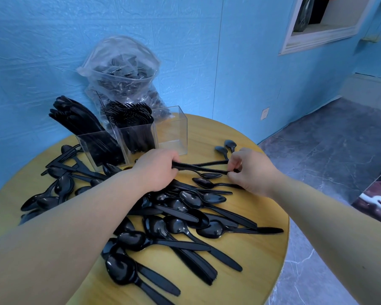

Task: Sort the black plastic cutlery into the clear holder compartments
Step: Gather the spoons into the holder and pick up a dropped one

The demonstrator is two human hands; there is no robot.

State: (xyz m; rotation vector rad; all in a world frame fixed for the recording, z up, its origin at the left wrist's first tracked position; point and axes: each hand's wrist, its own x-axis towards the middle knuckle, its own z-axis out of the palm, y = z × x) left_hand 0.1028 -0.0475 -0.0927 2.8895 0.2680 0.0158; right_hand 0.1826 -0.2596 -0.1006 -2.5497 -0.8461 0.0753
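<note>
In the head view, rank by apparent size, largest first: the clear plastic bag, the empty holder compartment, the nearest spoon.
1. clear plastic bag
2. empty holder compartment
3. nearest spoon; it lies closest to the camera, so its look is inflated.

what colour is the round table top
Yellowish light wood grain on the table top, seen from the head view.

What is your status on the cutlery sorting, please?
Left hand and right hand both gripping a spoon bundle. Right compartment empty. Loose spoons cover table.

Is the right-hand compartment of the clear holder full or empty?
Empty: the right compartment shows only clear walls and table through it, while the other two hold black cutlery.
</note>
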